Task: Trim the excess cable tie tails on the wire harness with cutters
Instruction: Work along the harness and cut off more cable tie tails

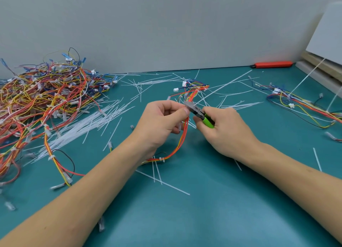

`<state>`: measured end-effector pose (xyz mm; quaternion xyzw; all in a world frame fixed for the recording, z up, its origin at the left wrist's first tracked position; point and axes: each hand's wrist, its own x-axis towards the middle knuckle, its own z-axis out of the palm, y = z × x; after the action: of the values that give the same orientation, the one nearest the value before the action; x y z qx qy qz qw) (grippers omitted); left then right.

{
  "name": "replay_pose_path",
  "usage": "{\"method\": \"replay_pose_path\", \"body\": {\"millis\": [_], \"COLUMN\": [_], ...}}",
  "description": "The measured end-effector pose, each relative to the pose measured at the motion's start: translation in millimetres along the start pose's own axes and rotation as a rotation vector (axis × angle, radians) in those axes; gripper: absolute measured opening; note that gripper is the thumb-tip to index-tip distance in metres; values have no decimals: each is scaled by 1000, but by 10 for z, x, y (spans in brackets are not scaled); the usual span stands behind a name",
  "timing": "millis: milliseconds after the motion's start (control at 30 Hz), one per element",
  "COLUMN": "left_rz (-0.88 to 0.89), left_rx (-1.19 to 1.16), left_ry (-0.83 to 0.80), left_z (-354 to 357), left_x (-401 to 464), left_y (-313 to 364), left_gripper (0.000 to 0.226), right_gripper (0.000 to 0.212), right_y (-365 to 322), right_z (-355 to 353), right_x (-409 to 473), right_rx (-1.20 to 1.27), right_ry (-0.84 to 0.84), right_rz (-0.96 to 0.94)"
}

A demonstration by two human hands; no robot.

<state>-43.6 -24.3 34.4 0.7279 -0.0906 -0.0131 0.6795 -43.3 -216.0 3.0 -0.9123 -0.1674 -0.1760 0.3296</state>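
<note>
Left hand [162, 120] pinching wire harness [185, 128] mid-counter [212, 200], grip closed on the bundle. Right hand [225, 131] wrapped around green-handled cutters [199, 113], blades at the harness beside the left thumb. Harness pile [42, 102] far left.

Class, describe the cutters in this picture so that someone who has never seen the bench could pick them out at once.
Start at the teal table and find the two hands meeting at its middle. The cutters are gripped in the right hand, their grey head against the wire harness that the left hand holds. Their bright green handles set them apart from the red, orange and yellow wires and the white tie offcuts around.
</note>
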Motion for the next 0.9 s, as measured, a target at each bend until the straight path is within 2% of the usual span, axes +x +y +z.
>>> {"method": "replay_pose_path", "body": {"millis": [333,567,767,900], "left_rz": [-14,6,4,3], "left_rx": [44,12,19,29], "left_ry": [15,-5,1,6], "left_z": [-15,-2,7,6], "left_x": [18,10,-3,-2], "left_y": [-26,-22,-6,-5], "left_gripper": [16,11,12,14], "right_gripper": [26,42,43,36], "right_y": [8,-3,-11,-14], "right_z": [-8,0,-7,-17], "right_x": [25,11,0,9], "right_rx": [27,12,-9,10], "right_ry": [-11,-14,0,18], "right_rz": [-2,24,20,-1]}}
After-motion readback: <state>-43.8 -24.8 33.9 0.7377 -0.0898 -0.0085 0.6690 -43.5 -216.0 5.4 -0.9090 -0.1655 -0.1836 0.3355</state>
